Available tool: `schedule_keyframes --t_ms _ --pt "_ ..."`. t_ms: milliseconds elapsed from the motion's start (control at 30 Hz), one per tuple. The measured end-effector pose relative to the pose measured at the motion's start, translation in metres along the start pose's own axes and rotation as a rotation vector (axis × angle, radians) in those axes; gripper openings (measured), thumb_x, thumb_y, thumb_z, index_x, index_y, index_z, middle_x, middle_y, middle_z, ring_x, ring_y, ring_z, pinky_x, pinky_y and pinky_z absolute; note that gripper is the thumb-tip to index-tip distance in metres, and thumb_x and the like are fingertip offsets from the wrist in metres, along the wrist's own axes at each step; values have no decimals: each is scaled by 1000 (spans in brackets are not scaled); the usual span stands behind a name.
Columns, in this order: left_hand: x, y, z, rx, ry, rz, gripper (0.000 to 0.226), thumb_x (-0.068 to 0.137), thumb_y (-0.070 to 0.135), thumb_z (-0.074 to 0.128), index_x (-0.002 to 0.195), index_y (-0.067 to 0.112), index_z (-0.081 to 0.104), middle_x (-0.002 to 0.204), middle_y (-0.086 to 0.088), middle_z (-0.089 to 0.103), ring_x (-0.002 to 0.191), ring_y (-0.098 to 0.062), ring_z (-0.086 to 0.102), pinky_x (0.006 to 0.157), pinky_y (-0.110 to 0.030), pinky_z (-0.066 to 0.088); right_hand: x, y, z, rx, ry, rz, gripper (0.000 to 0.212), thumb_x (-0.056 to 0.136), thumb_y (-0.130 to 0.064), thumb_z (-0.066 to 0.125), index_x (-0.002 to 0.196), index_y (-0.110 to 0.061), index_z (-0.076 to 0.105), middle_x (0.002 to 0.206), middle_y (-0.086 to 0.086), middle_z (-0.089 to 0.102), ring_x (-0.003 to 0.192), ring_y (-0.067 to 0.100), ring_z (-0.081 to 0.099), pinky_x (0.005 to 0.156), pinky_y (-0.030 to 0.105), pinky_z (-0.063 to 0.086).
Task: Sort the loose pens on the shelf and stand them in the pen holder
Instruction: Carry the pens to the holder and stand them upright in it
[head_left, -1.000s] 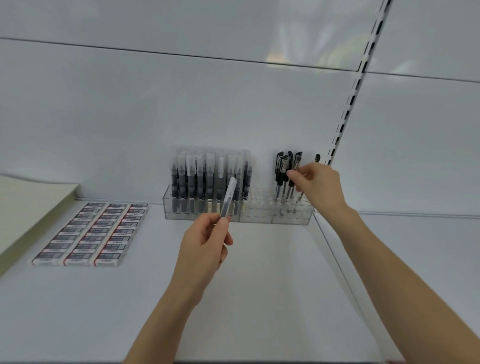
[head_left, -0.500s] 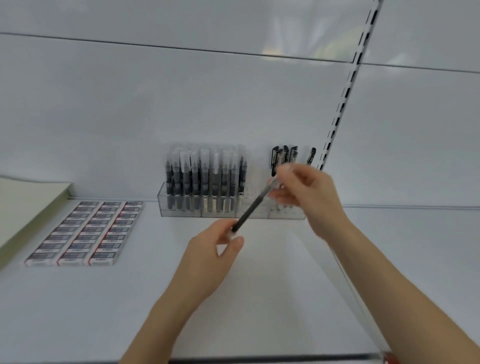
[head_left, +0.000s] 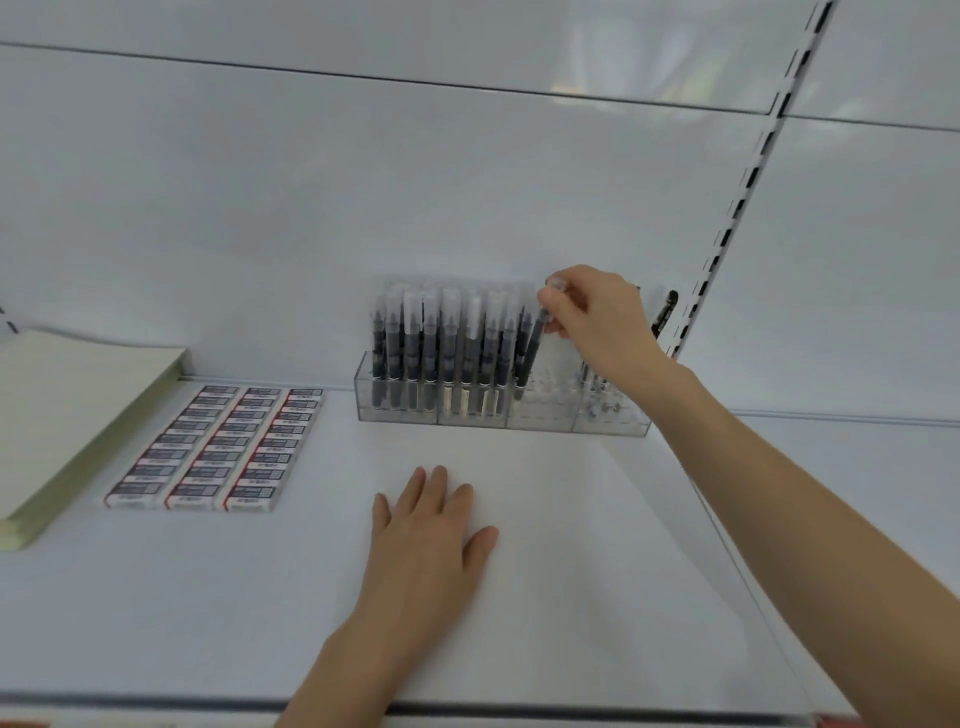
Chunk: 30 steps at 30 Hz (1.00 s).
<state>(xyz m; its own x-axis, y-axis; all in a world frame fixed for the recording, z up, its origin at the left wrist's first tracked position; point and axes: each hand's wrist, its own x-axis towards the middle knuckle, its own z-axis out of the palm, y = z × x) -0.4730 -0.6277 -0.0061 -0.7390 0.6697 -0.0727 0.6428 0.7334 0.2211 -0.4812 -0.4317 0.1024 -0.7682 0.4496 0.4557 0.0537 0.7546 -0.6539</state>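
white shelf (head_left: 571, 519); right hand (head_left: 592, 317) pinches black clear-capped pen (head_left: 530, 358).

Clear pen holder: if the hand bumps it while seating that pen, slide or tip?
The clear pen holder is long and low, so it likely slides, not tips. It looks like light plastic, but the packed pens add weight. The right hand grips the tilted pen high, adding leverage.

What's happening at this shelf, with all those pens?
A person is filling a clear pen holder at the back of a white shelf. The right hand pinches a dark pen near its cap, its tip in the holder beside the rows of pens already standing. The left hand rests flat and empty on the shelf. Boxed erasers lie to the left.
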Motion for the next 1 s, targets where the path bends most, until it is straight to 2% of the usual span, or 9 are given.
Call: schedule_keyframes --t_ms 100,233,367,467,600,800,867,933,1000 --pt "-1 0 -1 2 7 6 51 97 46 23 143 23 21 157 1 4 145 -18 -1 115 -43 4 -1 4 13 -56 -53 53 29 93 -19 51 116 -1 53 97 17 67 85 27 65 88 42 50" --pt "-1 0 -1 9 15 21 50 98 45 21 142 22 22 157 0 4 145 -20 -1 115 -45 4 -9 9 23 -21 31 112 33 93 -24 53 118 -3 50 99 14 67 91 27 64 90 42 49" --pt "-2 1 0 14 19 33 51 98 44 20 143 21 21 157 -3 4 145 -22 -1 115 -46 4 -15 10 30 -77 106 88 36 93 -23 52 123 -4 49 102 11 67 92 22 63 84 30 46" --pt "-4 0 0 -1 21 47 51 98 44 19 144 20 21 157 -4 3 145 -21 -2 115 -46 3 -25 13 37 -94 72 123 35 92 -20 55 122 -1 51 104 13 67 94 24 62 86 31 47" --pt "-6 -1 -1 2 22 60 60 93 51 6 143 22 22 157 -5 5 145 -23 -1 115 -47 5 -48 19 35 -91 30 162 32 92 -15 54 121 -1 54 107 11 66 95 18 59 85 20 44" --pt "-10 1 -6 -51 7 155 47 98 40 25 141 21 28 157 -6 7 145 -22 1 116 -43 4 -94 33 -19 -189 -16 207 19 90 -19 58 103 -9 67 101 -1 65 91 9 57 72 -1 37" --pt "-14 10 -7 -42 17 218 48 98 40 26 142 22 27 157 -5 9 145 -20 4 116 -40 4 -116 43 -44 -293 -95 254 25 90 -26 57 110 -13 65 113 -2 63 101 9 54 71 2 32" --pt "-18 25 -3 -78 30 282 47 97 37 35 140 17 33 154 -9 21 143 -23 16 116 -41 12 -139 55 -71 -368 -136 320 33 91 -31 55 120 -16 59 128 -2 56 113 13 50 76 9 28" --pt "-22 48 3 -102 103 431 40 89 32 54 120 6 59 130 -20 54 121 -36 52 99 -53 38 -164 64 -100 -412 -110 391 41 91 -33 52 128 -17 51 137 -1 49 123 15 46 86 15 28"
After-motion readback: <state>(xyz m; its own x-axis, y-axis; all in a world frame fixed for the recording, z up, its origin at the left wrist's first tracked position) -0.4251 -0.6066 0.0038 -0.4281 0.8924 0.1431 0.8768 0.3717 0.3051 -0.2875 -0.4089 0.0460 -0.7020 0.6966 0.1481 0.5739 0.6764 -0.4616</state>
